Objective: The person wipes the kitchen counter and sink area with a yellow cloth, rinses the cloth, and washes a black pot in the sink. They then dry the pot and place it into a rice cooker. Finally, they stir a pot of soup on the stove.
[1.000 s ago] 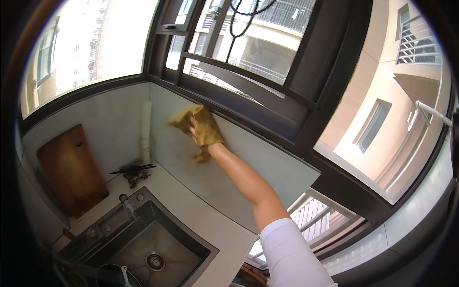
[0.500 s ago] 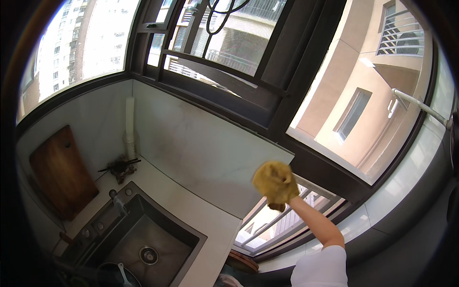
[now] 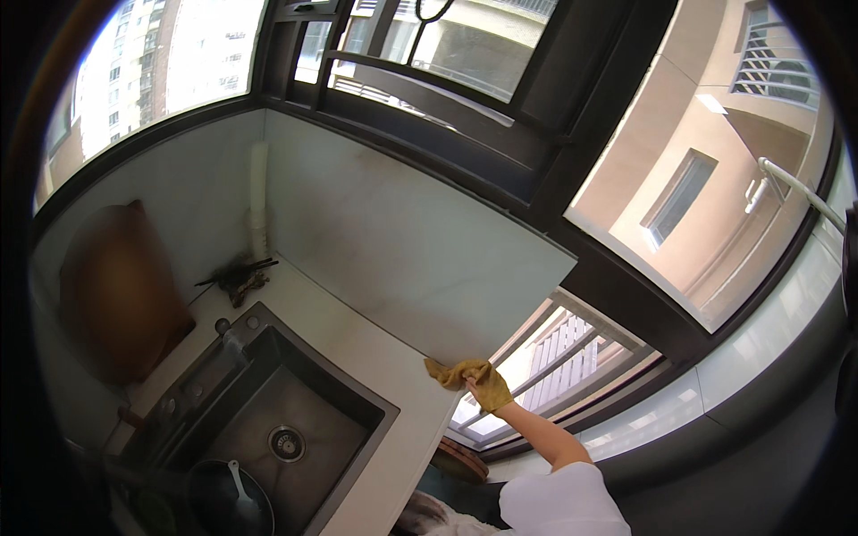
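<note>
My right hand (image 3: 487, 389), at the end of a white-sleeved arm, is closed on a mustard-yellow cloth (image 3: 447, 373), which covers most of my fingers. The cloth is at the lower right corner of the pale wall panel (image 3: 384, 259), beside the edge of the white countertop (image 3: 380, 339). My left hand is out of view. Left of the cloth, a dark sink (image 3: 326, 424) is set into the counter, with a tap (image 3: 231, 342) on its back rim.
A wooden cutting board (image 3: 125, 295), partly blurred, leans against the left wall. A dark object with sticks (image 3: 241, 281) sits in the back corner below a white pipe (image 3: 258, 196). A pan (image 3: 223, 500) is in the sink. Dark-framed windows (image 3: 554, 223) surround the panel.
My right hand and the cloth have moved from high on the panel, rightward and down, to its lower corner by the counter edge. The view has shifted slightly.
</note>
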Demonstrator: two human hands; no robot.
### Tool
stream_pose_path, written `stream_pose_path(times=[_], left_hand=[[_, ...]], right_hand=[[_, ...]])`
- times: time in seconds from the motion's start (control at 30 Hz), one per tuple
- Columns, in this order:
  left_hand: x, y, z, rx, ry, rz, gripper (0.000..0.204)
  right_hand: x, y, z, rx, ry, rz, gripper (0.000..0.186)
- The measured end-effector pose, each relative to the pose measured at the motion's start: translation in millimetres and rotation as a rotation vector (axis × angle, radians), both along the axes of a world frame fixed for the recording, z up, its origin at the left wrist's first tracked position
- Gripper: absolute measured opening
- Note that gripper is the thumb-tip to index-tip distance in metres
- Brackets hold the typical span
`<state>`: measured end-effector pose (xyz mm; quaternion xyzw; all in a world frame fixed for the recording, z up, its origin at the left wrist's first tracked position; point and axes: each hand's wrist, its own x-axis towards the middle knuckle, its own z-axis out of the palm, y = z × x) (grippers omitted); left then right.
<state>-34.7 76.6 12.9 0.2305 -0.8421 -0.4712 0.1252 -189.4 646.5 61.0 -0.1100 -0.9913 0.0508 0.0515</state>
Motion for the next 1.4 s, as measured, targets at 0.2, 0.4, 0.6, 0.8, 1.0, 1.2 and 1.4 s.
stream_pose_path(times=[0.2, 0.4, 0.6, 0.8, 1.0, 1.2, 1.4], left_hand=[[-2.3, 2.4, 11.2, -0.050, -0.050, -0.036, 0.033], [-1.3, 4.6, 12.7, -0.064, -0.077, -0.029, 0.032], [-5.5, 10.6, 14.8, -0.138, -0.133, -0.017, 0.033], [-11.8, 19.9, 18.6, -0.208, -0.247, -0.010, 0.031], [-17.7, 25.3, 20.3, -0.208, -0.234, 0.034, 0.025], [-22.6, 26.6, 23.7, -0.241, -0.243, 0.042, 0.019], [-28.9, 29.2, 27.7, -0.215, -0.216, 0.026, 0.017]], right_hand=[[11.9, -31.1, 71.7, -0.220, 0.013, 0.518, 0.027], [-10.4, -37.7, 44.7, -0.243, -0.246, 0.561, 0.053], [-106.9, -73.8, -40.7, -0.120, -0.206, 0.425, 0.074], [-264.6, -136.1, -72.1, -0.354, 0.019, 0.677, 0.072], [-413.3, -230.3, -66.0, -0.500, -0.043, 0.665, 0.062], [-417.3, -256.8, -53.8, -0.363, -0.098, 1.039, 0.053], [-409.0, -308.3, -73.2, -0.736, -0.014, 1.117, 0.051]])
